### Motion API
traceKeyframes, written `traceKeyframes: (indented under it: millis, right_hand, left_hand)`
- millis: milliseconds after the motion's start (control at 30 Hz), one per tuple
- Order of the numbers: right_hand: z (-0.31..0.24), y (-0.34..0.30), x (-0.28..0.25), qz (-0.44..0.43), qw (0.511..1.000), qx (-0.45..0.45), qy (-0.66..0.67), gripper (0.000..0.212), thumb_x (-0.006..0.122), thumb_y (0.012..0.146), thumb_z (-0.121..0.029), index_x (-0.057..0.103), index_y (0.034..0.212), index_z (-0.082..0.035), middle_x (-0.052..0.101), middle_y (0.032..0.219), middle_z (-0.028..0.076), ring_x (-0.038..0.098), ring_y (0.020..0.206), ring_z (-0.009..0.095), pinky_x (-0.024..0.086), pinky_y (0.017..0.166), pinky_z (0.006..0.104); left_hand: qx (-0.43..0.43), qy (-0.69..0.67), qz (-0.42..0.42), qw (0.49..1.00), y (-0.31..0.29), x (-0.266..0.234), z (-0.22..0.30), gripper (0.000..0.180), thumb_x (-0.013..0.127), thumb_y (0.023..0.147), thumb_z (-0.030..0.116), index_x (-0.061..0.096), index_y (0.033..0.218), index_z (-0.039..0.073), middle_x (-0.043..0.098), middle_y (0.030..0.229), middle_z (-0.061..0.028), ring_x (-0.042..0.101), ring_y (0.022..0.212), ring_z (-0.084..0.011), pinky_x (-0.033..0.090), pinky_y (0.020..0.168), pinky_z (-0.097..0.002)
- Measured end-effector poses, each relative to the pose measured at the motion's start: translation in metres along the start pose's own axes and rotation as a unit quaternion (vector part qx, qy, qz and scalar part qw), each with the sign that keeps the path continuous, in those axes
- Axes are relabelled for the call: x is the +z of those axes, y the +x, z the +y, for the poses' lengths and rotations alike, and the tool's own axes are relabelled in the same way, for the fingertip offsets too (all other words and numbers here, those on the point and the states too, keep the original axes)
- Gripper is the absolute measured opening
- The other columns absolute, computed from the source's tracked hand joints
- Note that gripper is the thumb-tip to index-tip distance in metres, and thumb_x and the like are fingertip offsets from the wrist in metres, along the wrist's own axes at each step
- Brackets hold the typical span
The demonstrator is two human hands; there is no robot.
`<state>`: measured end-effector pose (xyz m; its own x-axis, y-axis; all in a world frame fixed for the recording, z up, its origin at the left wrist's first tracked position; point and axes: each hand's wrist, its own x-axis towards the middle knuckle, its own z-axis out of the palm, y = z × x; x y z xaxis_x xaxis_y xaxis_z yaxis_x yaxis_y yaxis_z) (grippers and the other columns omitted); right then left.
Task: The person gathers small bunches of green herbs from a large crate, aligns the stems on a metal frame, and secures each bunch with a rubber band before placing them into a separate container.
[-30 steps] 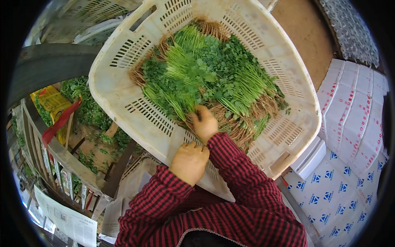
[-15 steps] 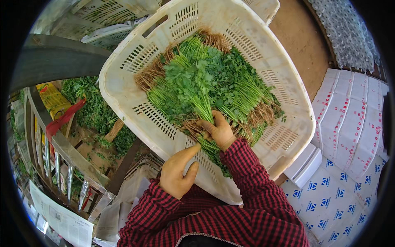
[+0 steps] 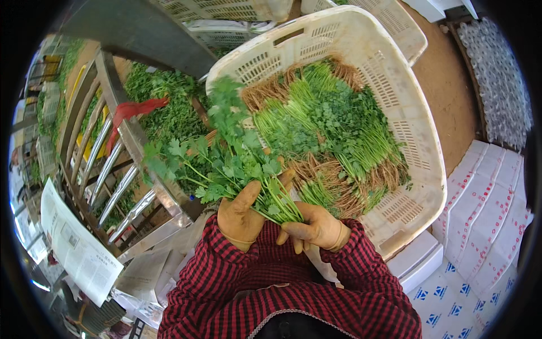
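Observation:
A leafy bunch of cilantro (image 3: pixel 226 164) is held in front of me, its tops spreading to the left and its stems pointing down to the right. My left hand (image 3: pixel 241 217), in a tan rubber glove, closes round the middle of the stems. My right hand (image 3: pixel 316 227), gloved alike, grips the stem ends. Just beyond my hands stands a large off-white plastic crate (image 3: pixel 420 169) with slotted walls. Inside it lie layers of cilantro (image 3: pixel 350 124) with brown roots turned outward. The roots of the held bunch are hidden by my right hand.
At the left is a metal rack (image 3: pixel 144 147) with silvery bars and a red cloth strip (image 3: pixel 130 113). Loose greens (image 3: pixel 152 85) lie beyond it. White cartons (image 3: pixel 485 198) stand at the right, near clear bubble wrap (image 3: pixel 497 79). A newspaper sheet (image 3: pixel 76 243) hangs at lower left.
My right hand has brought a bunch of cilantro out of the crate toward me. My left hand, free before, has closed on it. The view has shifted left.

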<state>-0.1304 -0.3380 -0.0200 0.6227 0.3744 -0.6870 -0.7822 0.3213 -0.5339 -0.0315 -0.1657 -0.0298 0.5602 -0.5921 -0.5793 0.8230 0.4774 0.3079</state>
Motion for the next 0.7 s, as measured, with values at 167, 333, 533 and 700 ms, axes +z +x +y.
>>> traceKeyframes:
  millis: [167,333,533,700]
  right_hand:
    - [-0.003,0.003,0.053,0.253,0.814,-0.364,-0.375,0.079,0.089,0.078,-0.032,0.054,0.142,-0.002,0.063,0.132,0.016,0.063,0.119,0.031,0.049,0.104,0.0410]
    - [-0.014,0.024,0.125,0.222,0.666,-0.496,-0.511,0.043,0.089,0.073,-0.027,0.072,0.109,-0.013,0.066,0.129,0.008,0.060,0.124,0.037,0.046,0.106,0.0524]
    - [0.012,0.029,0.195,0.138,0.812,-0.546,-0.152,0.023,0.063,0.102,-0.025,0.058,0.097,-0.003,0.071,0.104,0.015,0.068,0.103,0.029,0.054,0.096,0.0436]
    - [-0.014,0.066,0.231,0.227,0.780,-0.480,-0.333,0.025,0.067,0.098,-0.014,0.059,0.116,0.001,0.064,0.126,0.019,0.062,0.114,0.027,0.049,0.103,0.0413]
  left_hand:
    - [0.090,-0.067,0.026,0.993,-0.059,-0.021,0.016,0.047,0.054,0.106,0.028,0.049,0.140,-0.004,0.047,0.149,-0.0282,0.044,0.139,-0.0466,0.037,0.117,-0.0611]
    - [0.213,0.153,0.074,0.962,-0.116,-0.030,0.017,0.045,0.049,0.107,0.024,0.047,0.142,-0.005,0.056,0.141,-0.0188,0.051,0.135,-0.0340,0.037,0.118,-0.0476]
    - [0.344,-0.145,0.038,0.927,-0.203,-0.082,0.079,0.065,0.070,0.098,0.032,0.041,0.150,0.007,0.046,0.153,-0.0082,0.049,0.137,-0.0275,0.034,0.121,-0.0556]
    - [0.449,-0.193,0.027,0.872,-0.264,-0.146,0.089,0.056,0.062,0.102,0.029,0.044,0.150,0.007,0.039,0.159,-0.0092,0.043,0.143,-0.0292,0.032,0.122,-0.0569]
